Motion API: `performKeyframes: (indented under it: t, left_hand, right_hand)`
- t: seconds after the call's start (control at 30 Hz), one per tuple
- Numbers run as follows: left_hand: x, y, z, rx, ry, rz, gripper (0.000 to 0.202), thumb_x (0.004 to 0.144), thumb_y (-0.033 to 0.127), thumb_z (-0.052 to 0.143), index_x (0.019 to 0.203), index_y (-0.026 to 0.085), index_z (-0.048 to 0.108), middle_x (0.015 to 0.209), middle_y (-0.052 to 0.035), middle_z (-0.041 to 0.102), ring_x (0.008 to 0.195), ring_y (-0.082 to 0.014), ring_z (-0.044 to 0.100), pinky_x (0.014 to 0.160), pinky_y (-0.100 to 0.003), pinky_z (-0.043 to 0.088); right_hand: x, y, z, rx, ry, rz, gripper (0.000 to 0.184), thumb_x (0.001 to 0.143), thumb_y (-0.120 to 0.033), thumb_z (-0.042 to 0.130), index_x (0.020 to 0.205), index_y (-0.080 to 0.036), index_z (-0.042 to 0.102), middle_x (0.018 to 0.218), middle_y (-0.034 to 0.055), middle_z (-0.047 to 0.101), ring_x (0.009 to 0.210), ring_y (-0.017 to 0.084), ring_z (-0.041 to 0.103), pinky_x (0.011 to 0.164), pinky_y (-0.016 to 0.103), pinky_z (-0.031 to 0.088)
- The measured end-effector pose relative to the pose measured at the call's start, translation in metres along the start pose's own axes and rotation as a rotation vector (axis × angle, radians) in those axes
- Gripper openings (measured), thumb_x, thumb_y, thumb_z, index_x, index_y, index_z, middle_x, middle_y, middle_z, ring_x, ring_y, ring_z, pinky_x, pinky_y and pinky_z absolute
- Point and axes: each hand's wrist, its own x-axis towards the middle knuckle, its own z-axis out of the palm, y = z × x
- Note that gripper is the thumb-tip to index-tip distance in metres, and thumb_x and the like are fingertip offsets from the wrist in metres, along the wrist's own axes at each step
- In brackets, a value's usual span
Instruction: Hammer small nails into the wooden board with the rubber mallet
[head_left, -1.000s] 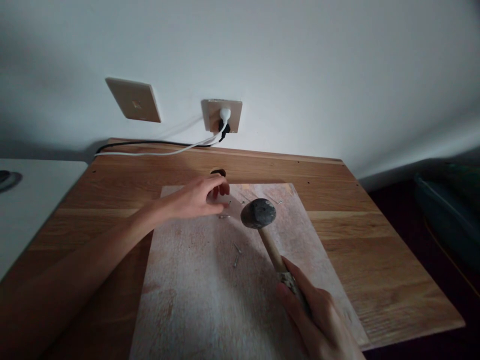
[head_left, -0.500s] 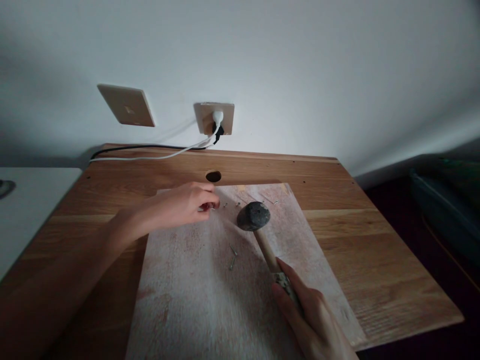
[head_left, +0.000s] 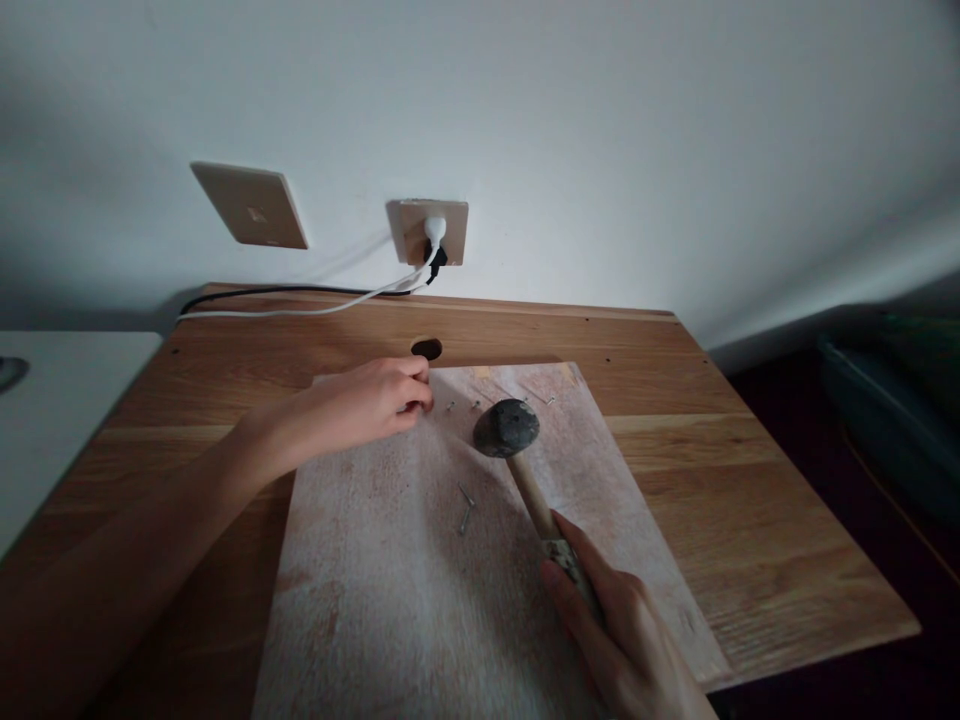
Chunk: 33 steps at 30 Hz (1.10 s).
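- In the head view, your left hand (head_left: 379,398) reaches in from the left over the top edge of the board; your fingers (head_left: 414,385) curl down in a narrow pinch; they sit just beside a short row of small nails (head_left: 451,406); your hand hides the fingertips, so you cannot tell whether they hold anything.
- Your right hand (head_left: 615,650) sits at the bottom of the view; its fingers wrap firmly around the wooden handle of the hammer (head_left: 534,510).
- The hammer's dark, rounded head sits over the upper part of the board, close to the nails; you cannot tell whether it touches the board.
- Two more nails (head_left: 466,510) lie on the board, below your left hand and left of the handle.
- The pale, scuffed board (head_left: 360,600) lies flat on the wooden table (head_left: 720,470); the table has a round hole (head_left: 426,349) just beyond the board.
- On the wall behind, a white plug (head_left: 433,230) sits in a socket (head_left: 427,232); a white cable (head_left: 300,308) and a black cable (head_left: 262,293) run left along the table's back edge.
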Motion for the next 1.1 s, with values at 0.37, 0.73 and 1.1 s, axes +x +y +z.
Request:
performKeyframes:
  t: [0.37, 0.73, 1.1]
  left_hand:
    - [0.003, -0.002, 0.011, 0.004, 0.066, 0.055, 0.02, 0.096, 0.011, 0.06, 0.095, 0.021, 0.077, 0.096, -0.0036, 0.075, 0.084, -0.017, 0.072, 0.077, -0.028, 0.05]
    - [0.006, -0.001, 0.006, -0.235, 0.09, -0.107, 0.017, 0.089, 0.012, 0.07, 0.102, 0.02, 0.079, 0.09, 0.0001, 0.083, 0.076, -0.0149, 0.076, 0.072, -0.023, 0.052]
    - [0.005, -0.008, 0.01, -0.285, 0.138, -0.106, 0.012, 0.091, 0.018, 0.069, 0.097, 0.02, 0.079, 0.091, -0.0015, 0.082, 0.081, -0.0167, 0.077, 0.077, -0.026, 0.055]
  right_hand:
    - [0.001, -0.003, -0.001, 0.02, -0.014, 0.027, 0.066, 0.103, -0.069, 0.053, 0.138, -0.018, 0.075, 0.066, 0.0021, 0.075, 0.06, 0.022, 0.072, 0.063, 0.032, 0.062]
    - [0.001, -0.004, -0.001, 0.066, -0.021, 0.017, 0.063, 0.103, -0.068, 0.053, 0.138, -0.02, 0.075, 0.066, 0.0014, 0.073, 0.065, 0.023, 0.074, 0.066, 0.031, 0.062]
    - [0.002, -0.002, -0.002, 0.043, -0.041, 0.006, 0.062, 0.104, -0.065, 0.054, 0.14, -0.018, 0.073, 0.076, 0.0039, 0.078, 0.071, 0.023, 0.075, 0.067, 0.032, 0.062]
